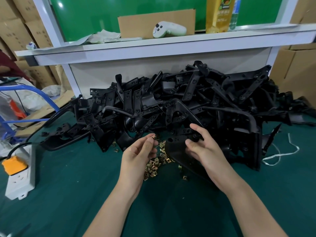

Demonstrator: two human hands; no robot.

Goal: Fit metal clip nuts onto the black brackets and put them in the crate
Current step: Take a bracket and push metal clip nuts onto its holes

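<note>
Fitting is the step in hand, by my read, and no nut is on yet.

- Heap of black brackets [188,103]: tangled, piled against the back panel, across most of the tabletop [68,194].
- One bracket [176,151]: held low at the near foot of the heap. Your right grip [203,147] is clamped on it, thumb on the near face, fingers curled over the far edge.
- Loose clip nuts [153,165]: brass-coloured, scattered on the cloth between your two wrists, some under the bracket's left edge.
- Your left grip [136,154] pinches a single clip nut [153,136] between thumb and fingertip, raised just left of the bracket and apart from it.

Next move, as a judgement: turn a holed edge of the bracket toward the nut, present the nut's open mouth to that edge, and push it on until the holes line up. Keep the right side steady, since a small nut could easily skew or drop. The crate is not in view, so you'll need to find it afterwards.

Surface and room:
- The tabletop is covered in dark green cloth.
- A white shelf [153,43] runs above the heap, with a green board behind it.
- Cardboard boxes [290,69] are stacked at both sides.
- A blue tube frame [42,94] stands at the left.
- A white power strip [20,178] with an orange plug [14,164] sits at the left edge.
- A white controller [168,29] lies on the shelf.
- White string [280,151] trails to the right of the heap.
</note>
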